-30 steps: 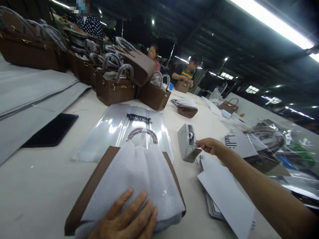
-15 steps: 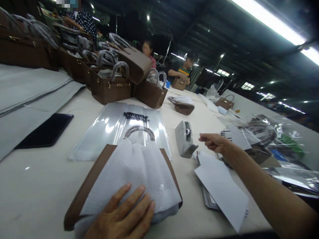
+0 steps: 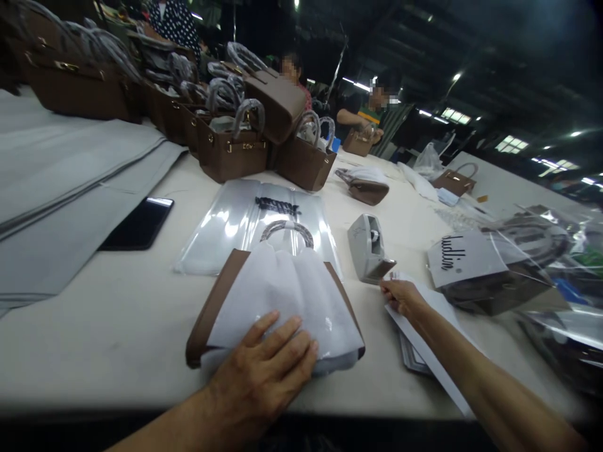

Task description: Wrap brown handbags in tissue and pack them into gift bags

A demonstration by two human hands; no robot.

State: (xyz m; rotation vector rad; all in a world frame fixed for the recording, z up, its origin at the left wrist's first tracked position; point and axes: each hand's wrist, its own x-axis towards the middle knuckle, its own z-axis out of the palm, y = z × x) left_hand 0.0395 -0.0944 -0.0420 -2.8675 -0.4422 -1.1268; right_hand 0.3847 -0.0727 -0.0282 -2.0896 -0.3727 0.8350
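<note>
My left hand (image 3: 271,364) lies spread, palm down, on the white wrapping sheet (image 3: 277,289) over the front of a brown handbag (image 3: 221,301). The bag leans back on the table, and its wrapped handle (image 3: 287,232) points away from me. My right hand (image 3: 400,295) is closed in a pinch just below the front end of a grey tape dispenser (image 3: 365,248). What its fingertips hold, if anything, is too small to make out. Beneath that hand and forearm are white paper sheets (image 3: 424,351) on a small stack.
Clear plastic bags (image 3: 217,220) lie flat behind the handbag. Several brown handbags (image 3: 235,150) stand at the back left, beside grey sheets (image 3: 70,163) and a dark tablet-like slab (image 3: 139,226). A plastic-wrapped bag (image 3: 494,285) is at right. Co-workers are farther back.
My right hand has moved down and nearer, from right of the tape dispenser to above the paper sheets. My left hand stays on the wrapped handbag. The whole view has shifted slightly.
</note>
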